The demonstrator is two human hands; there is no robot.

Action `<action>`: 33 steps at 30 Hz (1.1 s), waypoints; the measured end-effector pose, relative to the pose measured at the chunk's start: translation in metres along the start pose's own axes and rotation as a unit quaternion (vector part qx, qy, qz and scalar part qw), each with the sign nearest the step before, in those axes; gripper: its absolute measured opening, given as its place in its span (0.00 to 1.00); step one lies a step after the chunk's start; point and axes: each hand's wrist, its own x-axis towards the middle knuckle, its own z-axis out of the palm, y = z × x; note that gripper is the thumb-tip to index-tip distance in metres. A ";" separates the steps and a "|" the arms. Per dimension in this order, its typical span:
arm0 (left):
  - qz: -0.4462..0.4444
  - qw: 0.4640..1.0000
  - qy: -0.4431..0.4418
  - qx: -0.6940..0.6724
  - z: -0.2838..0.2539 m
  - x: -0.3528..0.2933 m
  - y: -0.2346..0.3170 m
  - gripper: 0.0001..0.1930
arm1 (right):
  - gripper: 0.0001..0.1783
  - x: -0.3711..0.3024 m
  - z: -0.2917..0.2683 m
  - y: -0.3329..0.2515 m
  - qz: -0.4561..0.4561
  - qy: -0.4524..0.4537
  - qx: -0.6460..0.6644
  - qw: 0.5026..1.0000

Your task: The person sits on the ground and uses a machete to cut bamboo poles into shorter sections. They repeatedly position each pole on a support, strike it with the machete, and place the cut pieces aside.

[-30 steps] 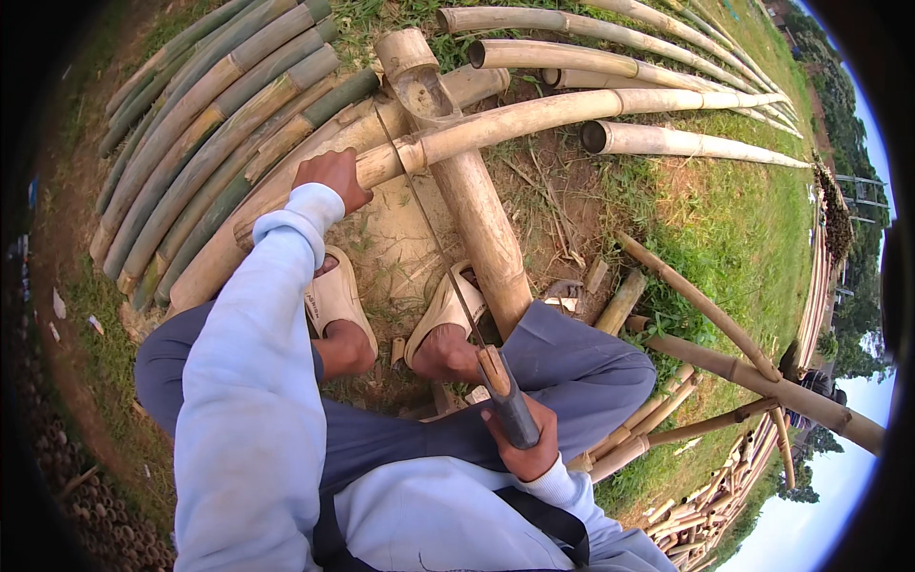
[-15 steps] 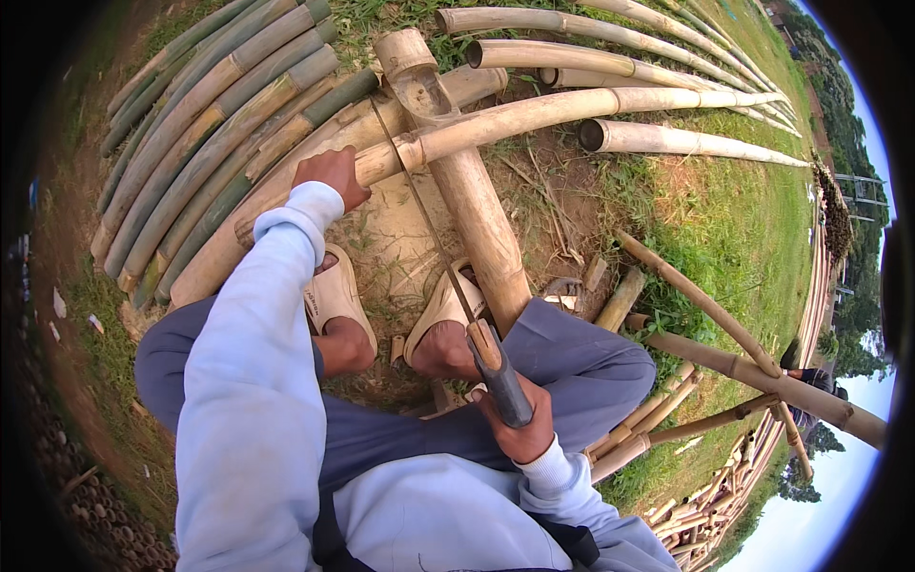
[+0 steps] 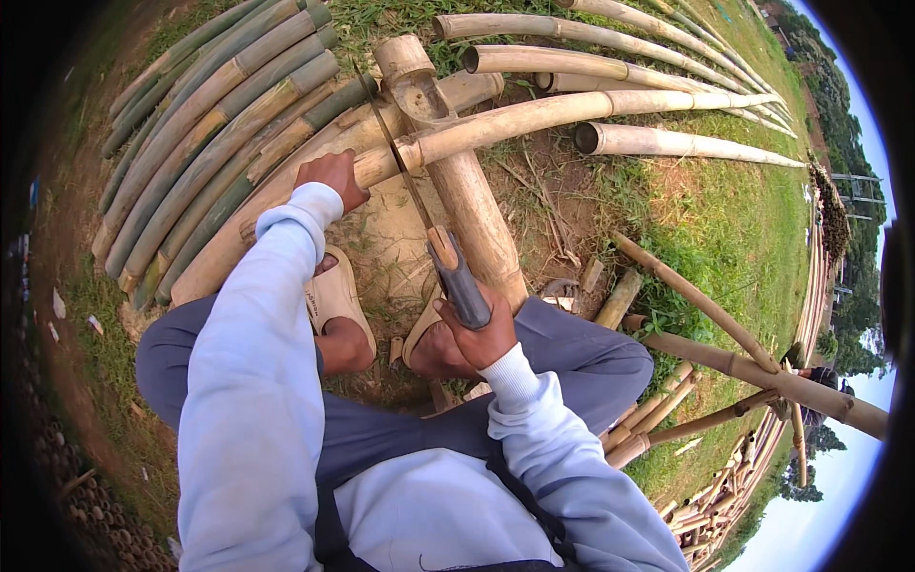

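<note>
My left hand (image 3: 334, 181) is closed around a pale bamboo pole (image 3: 534, 112), just left of the saw. The handsaw (image 3: 461, 283) has a dark wrapped grip with a wooden piece at its front, and my right hand (image 3: 484, 329) is wrapped round that grip. Its long thin blade lies across the pole, the tip pointing up and away past the far side. A thick notched bamboo post (image 3: 474, 205) supports the pole from beneath, right of the blade. How deep the blade sits in the pole I cannot tell.
Cut green-brown bamboo lengths (image 3: 205, 129) lie side by side at the left. Long pale poles (image 3: 686, 141) stretch off to the far right. A frame of crossed bamboo (image 3: 715, 355) stands at the right, a person (image 3: 822, 379) beyond it. My sandals (image 3: 335, 291) rest below the pole.
My right hand has pushed the saw forward and to the left, so the blade tip now reaches farther past the pole. My left hand stays in place on the pole.
</note>
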 end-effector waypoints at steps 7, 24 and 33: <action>-0.008 0.999 -0.035 -0.022 -0.003 -0.005 0.005 0.24 | 0.12 -0.101 -0.038 -0.020 0.053 0.017 -0.031 0.998; -0.024 0.999 -0.006 -0.044 0.013 0.001 -0.001 0.33 | 0.19 -0.091 -0.039 -0.009 0.053 -0.018 0.005 0.998; -0.006 0.999 0.007 -0.040 0.012 0.007 -0.008 0.33 | 0.15 0.001 0.004 0.018 0.001 -0.014 -0.033 0.999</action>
